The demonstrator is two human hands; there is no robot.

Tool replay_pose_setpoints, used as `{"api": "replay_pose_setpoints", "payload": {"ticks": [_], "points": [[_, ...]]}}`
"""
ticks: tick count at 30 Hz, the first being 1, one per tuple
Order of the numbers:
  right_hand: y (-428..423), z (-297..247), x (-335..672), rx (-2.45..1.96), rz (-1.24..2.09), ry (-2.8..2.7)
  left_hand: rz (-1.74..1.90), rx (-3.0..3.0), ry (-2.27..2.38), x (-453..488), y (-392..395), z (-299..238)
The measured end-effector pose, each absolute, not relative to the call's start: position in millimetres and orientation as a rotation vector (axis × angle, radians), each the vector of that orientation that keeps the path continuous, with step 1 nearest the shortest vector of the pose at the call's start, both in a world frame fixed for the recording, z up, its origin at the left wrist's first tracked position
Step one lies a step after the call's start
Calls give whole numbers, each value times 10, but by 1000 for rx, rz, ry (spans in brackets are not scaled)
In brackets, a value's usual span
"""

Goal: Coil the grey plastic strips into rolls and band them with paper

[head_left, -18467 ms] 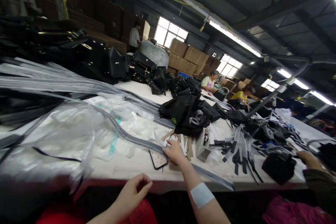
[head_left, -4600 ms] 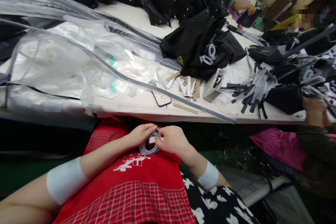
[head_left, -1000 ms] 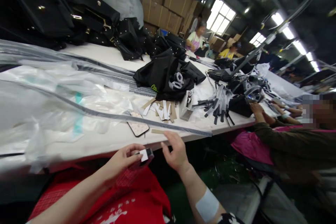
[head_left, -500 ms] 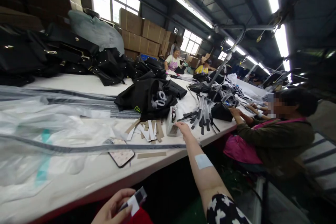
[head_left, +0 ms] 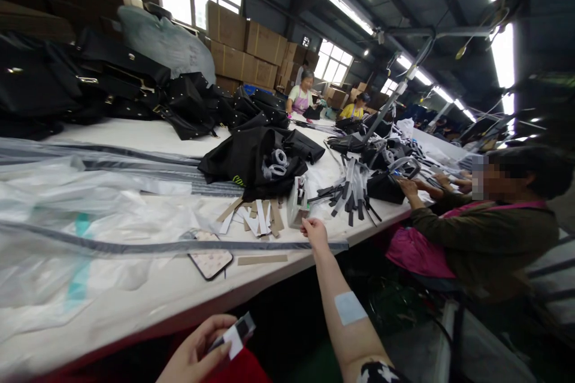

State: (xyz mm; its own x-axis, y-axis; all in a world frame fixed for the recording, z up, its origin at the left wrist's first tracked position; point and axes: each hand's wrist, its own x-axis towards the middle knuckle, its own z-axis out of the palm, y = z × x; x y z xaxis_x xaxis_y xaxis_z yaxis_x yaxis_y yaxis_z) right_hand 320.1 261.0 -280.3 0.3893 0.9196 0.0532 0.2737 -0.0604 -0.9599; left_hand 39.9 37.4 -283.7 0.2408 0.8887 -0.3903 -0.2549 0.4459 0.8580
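My left hand (head_left: pixel 195 354) is low at the bottom edge, closed on a small black strip with a white label (head_left: pixel 235 334). My right arm stretches out over the table edge. My right hand (head_left: pixel 314 232) rests on the table beside a small open box (head_left: pixel 296 206) and the end of a long grey strip (head_left: pixel 179 246). Its fingers are hidden behind the back of the hand. A pile of card and white strips (head_left: pixel 254 219) lies just left of the box.
A phone (head_left: pixel 210 262) and a loose card strip (head_left: pixel 262 259) lie near the white table's edge (head_left: pixel 148 305). Clear plastic sheets (head_left: pixel 63 221) cover the left. A black bag with tape coils (head_left: pixel 256 161), black handbags (head_left: pixel 117 90) and cut strips (head_left: pixel 354 191) lie beyond. A seated co-worker (head_left: pixel 485 233) works at right.
My right hand went from near my lap out to the table by the small box, then drew back slightly. My left hand keeps hold of the labelled strip. The view lifted.
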Motion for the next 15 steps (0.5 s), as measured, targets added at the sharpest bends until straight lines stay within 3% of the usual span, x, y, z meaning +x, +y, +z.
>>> {"api": "replay_pose_setpoints", "payload": {"ticks": [10, 15], "points": [[2331, -2656, 3193, -1640, 1016, -1130, 984, 890, 1119, 310, 405, -2636], [1558, -2592, 2545, -1296, 1471, -1297, 1119, 800, 1228, 289, 468, -2568]]}}
